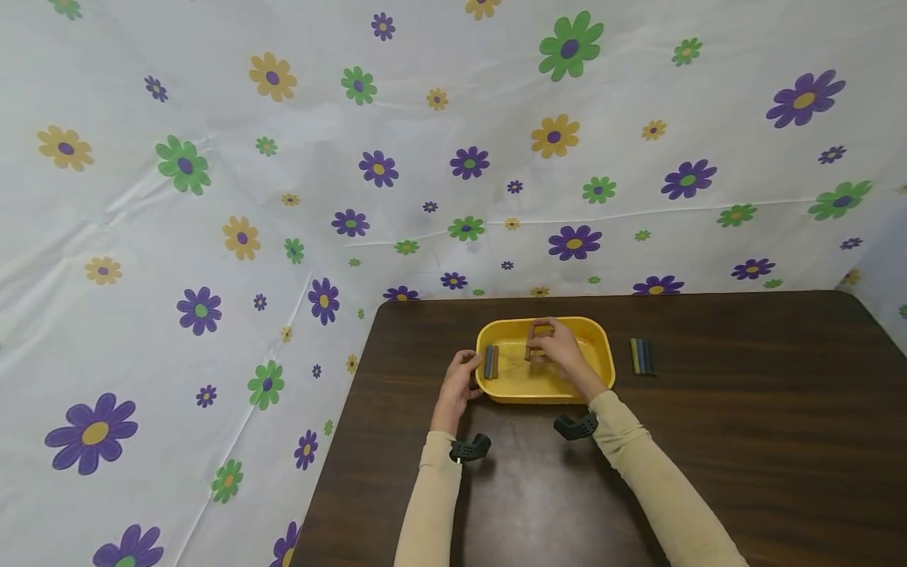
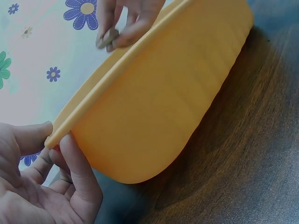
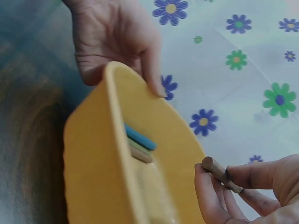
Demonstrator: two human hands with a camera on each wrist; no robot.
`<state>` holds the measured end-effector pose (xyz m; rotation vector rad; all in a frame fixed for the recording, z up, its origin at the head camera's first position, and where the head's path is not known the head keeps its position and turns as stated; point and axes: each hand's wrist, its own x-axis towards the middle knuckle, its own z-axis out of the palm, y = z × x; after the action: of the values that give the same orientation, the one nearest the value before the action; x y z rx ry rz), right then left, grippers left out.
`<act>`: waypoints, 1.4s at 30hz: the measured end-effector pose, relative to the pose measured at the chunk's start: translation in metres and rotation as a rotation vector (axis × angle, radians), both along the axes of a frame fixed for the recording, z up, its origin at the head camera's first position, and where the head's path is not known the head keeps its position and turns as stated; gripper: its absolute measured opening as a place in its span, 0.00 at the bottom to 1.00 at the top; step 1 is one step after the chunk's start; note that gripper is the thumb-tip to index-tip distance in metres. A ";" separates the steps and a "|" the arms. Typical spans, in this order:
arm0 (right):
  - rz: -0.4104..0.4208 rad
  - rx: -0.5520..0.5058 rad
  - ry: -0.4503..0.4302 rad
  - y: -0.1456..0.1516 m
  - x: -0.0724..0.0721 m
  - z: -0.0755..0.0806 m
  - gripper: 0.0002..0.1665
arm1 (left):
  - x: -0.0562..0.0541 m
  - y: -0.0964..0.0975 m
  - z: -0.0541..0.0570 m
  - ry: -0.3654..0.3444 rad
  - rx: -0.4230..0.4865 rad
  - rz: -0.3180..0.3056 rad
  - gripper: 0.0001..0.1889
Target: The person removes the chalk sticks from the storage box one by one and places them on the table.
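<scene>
My left hand [image 1: 456,387] grips the left end of a yellow plastic tub [image 1: 546,399], thumb over the rim and fingers below it, as the left wrist view shows. Over the tub, my right hand [image 1: 560,350] pinches a brown stick [image 3: 218,173] between thumb and fingertips. The stick is short and round, like a piece of modelling clay or a thick pastel. At the left inside the tub, a blue stick [image 3: 140,136], a thin strip of a green stick and a brown stick [image 3: 140,152] lie side by side.
To the right of the tub, an olive-yellow stick [image 1: 634,357], a blue stick [image 1: 642,357] and a dark stick [image 1: 648,357] lie together on the dark wooden table [image 1: 751,425]. A white flowered sheet [image 1: 425,134] hangs behind the table and along its left side.
</scene>
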<state>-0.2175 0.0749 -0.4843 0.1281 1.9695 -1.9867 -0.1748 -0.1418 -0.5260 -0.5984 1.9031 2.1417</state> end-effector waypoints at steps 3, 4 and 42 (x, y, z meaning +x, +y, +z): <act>0.001 -0.014 0.016 0.008 0.000 0.006 0.31 | 0.000 -0.001 0.001 -0.010 0.001 0.005 0.11; 0.000 -0.019 0.025 0.011 0.000 0.009 0.31 | 0.000 -0.001 0.002 -0.010 0.000 0.006 0.11; -0.157 -0.001 0.058 0.120 0.012 0.013 0.36 | 0.000 -0.001 -0.001 -0.002 -0.002 -0.011 0.14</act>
<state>-0.2056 0.1944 -0.4712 0.2343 2.0513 -2.1107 -0.1748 -0.1424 -0.5275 -0.5890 1.9031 2.1318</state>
